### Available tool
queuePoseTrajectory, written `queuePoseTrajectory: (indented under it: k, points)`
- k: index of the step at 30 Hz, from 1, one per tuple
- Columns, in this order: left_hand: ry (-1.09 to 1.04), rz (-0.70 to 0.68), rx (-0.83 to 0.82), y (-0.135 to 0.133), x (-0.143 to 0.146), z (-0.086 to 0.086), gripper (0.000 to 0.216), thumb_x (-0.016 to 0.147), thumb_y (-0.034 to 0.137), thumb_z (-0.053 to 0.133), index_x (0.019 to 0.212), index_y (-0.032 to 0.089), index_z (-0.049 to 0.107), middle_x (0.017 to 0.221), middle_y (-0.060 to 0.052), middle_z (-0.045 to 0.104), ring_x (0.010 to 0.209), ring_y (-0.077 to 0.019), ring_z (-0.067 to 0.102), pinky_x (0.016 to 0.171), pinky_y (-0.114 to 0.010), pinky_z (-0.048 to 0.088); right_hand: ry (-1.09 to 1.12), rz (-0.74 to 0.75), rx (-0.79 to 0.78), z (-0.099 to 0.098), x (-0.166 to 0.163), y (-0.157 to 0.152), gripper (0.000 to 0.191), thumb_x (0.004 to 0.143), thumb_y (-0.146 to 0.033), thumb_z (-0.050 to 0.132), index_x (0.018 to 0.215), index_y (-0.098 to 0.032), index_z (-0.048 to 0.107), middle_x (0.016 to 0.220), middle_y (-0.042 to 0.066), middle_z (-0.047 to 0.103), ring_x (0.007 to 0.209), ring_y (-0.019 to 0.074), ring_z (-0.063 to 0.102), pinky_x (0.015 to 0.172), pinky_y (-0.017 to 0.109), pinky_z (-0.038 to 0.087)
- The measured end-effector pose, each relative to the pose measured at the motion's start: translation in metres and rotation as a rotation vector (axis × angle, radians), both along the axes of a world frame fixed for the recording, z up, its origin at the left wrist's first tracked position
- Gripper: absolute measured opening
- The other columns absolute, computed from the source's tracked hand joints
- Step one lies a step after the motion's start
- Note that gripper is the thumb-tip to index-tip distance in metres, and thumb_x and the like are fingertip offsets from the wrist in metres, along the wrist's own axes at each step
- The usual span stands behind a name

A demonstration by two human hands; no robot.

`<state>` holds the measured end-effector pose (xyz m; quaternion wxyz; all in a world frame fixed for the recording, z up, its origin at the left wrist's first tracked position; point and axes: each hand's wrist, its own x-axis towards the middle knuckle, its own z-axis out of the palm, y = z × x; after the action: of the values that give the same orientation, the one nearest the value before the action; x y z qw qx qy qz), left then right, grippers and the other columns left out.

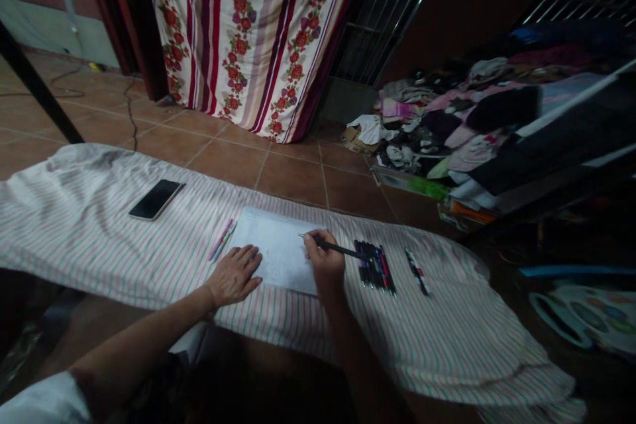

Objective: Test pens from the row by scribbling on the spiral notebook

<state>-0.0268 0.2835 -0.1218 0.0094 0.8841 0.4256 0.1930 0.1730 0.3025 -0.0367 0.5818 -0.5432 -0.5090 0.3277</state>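
My right hand point(328, 262) is closed around a dark pen point(342, 250), whose tip points left over a white sheet of paper point(281, 245). Whether the tip touches the paper I cannot tell. Flat on the paper's left part lies my left hand point(236, 273), fingers stretched out and holding nothing. Just right of my right hand, a row of several pens point(376, 268), mostly black with a red and a blue one, rests on the cloth. Another black-and-white pen point(416, 271) lies farther right. Beside the paper's left edge are slim pink and blue-green pens point(222, 240).
A striped cloth point(447, 338) covers the table. On its left lies a dark-screened phone point(156, 199). Beyond are a tiled floor point(293, 175), a flowered curtain point(248, 33) and, at right, a heap of clothes point(447, 112). A light-blue plastic item point(561, 318) stands at far right.
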Motion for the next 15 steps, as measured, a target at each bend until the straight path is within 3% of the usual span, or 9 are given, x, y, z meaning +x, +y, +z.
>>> queuePoseTrajectory:
  k: [8, 15]
  points:
    - [-0.009, 0.020, -0.030, 0.004, 0.001, -0.004, 0.045, 0.082, 0.039, 0.044, 0.119, 0.014, 0.049, 0.122, -0.017, 0.052, 0.113, -0.0310, 0.045, 0.089, -0.047, 0.037, 0.013, 0.140, -0.090, -0.052, -0.059, 0.097, 0.025, 0.071, -0.042, 0.054, 0.076, -0.017, 0.055, 0.062, -0.002, 0.058, 0.053, 0.0100, 0.054, 0.046, 0.019, 0.047]
    - [-0.024, 0.018, -0.060, 0.007, 0.001, -0.008, 0.049, 0.081, 0.042, 0.046, 0.120, 0.013, 0.047, 0.123, -0.017, 0.052, 0.114, -0.0309, 0.044, 0.089, -0.046, 0.036, -0.099, 0.201, -0.114, -0.082, -0.090, 0.132, 0.025, 0.073, -0.042, 0.051, 0.078, -0.018, 0.058, 0.063, 0.001, 0.064, 0.054, 0.0122, 0.059, 0.047, 0.020, 0.047]
